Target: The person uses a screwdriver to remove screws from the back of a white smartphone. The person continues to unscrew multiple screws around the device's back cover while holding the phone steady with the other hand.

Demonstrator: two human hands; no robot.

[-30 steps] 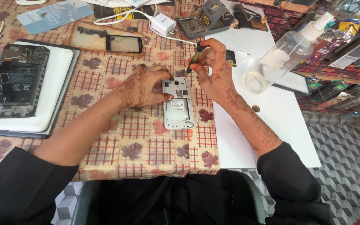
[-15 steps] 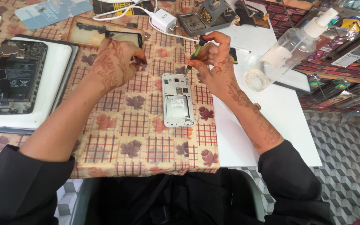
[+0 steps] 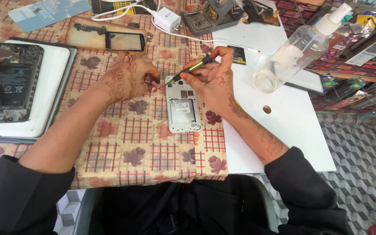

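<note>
Phone frame (image 3: 182, 104) lies open on the checked cloth (image 3: 135, 135) as your left hand (image 3: 129, 78) comes back pinched beside its top corner, while your right hand (image 3: 212, 74) pinches the green screwdriver (image 3: 192, 68) there

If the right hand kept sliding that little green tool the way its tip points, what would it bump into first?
The right hand holds the green tool with its tip aimed left and slightly down, over the top corner of the opened phone. Going on, it would probably meet the fingertips of the left hand, though height is unclear.
</note>
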